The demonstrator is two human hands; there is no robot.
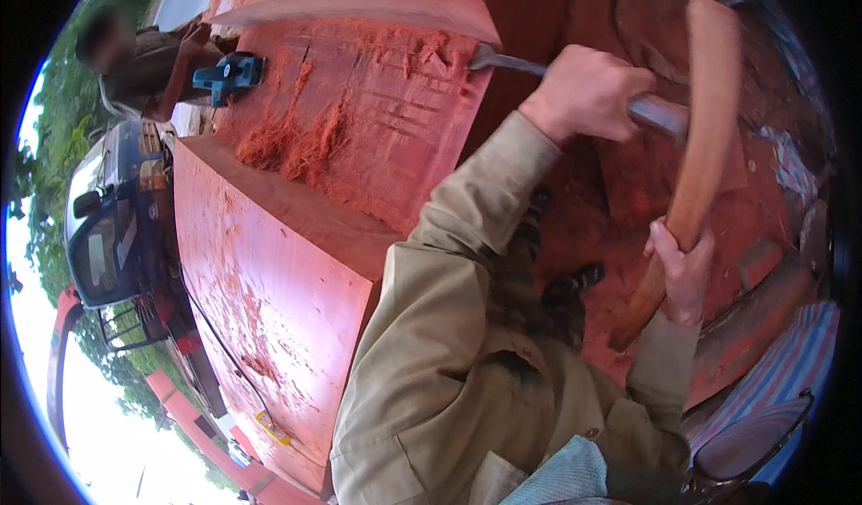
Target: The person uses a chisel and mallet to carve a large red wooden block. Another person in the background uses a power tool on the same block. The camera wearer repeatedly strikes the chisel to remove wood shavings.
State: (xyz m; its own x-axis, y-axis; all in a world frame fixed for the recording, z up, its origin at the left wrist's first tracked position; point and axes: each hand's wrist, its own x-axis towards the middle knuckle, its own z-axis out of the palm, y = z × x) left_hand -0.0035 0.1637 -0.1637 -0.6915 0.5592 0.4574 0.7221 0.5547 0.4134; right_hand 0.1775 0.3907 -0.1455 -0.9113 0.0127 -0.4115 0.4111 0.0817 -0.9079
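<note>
My left hand (588, 92) is closed around a long metal chisel (660, 114). The chisel's flat blade meets the edge of a recessed, reddish wood surface (404, 119), scored with several short cuts and strewn with shavings (301, 137). In my right hand (684, 267) is a curved wooden club (714, 101), gripped toward its lower end. The club's upper part crosses the butt end of the chisel; whether they touch I cannot tell.
A blue power planer (229, 76) rests at the recess's far side, near another person (148, 65). The big block's side face (260, 281) carries a dark cord and a yellow tool (272, 429). A truck (112, 218) stands left. Wood offcuts (745, 325) and striped sheeting (777, 379) lie right.
</note>
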